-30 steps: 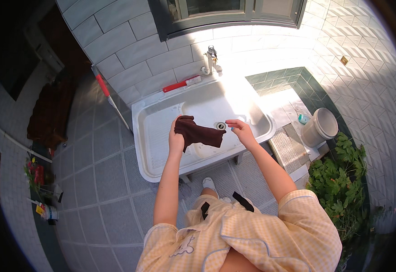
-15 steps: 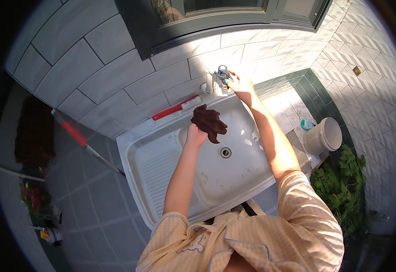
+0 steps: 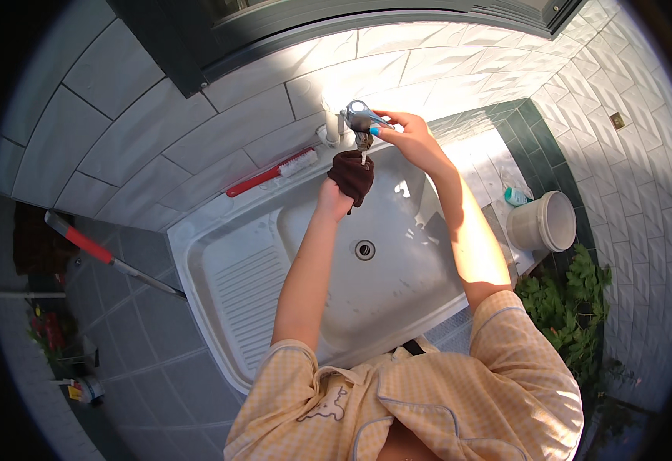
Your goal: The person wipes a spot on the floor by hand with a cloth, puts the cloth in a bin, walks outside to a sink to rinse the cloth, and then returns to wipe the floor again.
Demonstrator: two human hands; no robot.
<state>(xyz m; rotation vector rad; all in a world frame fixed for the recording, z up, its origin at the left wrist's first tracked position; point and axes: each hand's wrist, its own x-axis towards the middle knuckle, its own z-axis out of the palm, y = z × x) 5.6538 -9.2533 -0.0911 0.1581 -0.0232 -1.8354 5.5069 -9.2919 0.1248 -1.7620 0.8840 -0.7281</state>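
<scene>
My left hand (image 3: 336, 198) is closed around a bunched dark brown cloth (image 3: 351, 177), holding it up over the far side of a white sink (image 3: 413, 284). Directly above the cloth is the tap (image 3: 359, 115), and a thin stream of water (image 3: 364, 157) seems to run from its spout onto the cloth. My right hand (image 3: 417, 142) has its fingers closed on the tap's lever from the right side. Below both hands, the round drain (image 3: 364, 250) shows in the basin. The cloth hides most of my left fingers.
A red-handled scrub brush (image 3: 263, 177) lies along the sink's back rim. The sink's left part is a ribbed drainboard (image 3: 247, 284). To the right stand a white bucket (image 3: 522, 224), a turquoise bottle (image 3: 516, 197) and a leafy plant (image 3: 570, 307). A red-gripped pole (image 3: 90, 246) leans at left.
My left hand has brought the cloth up under the tap's spout, and a thin stream of water now shows there. My right hand stays at the tap. The whole view has shifted slightly.
</scene>
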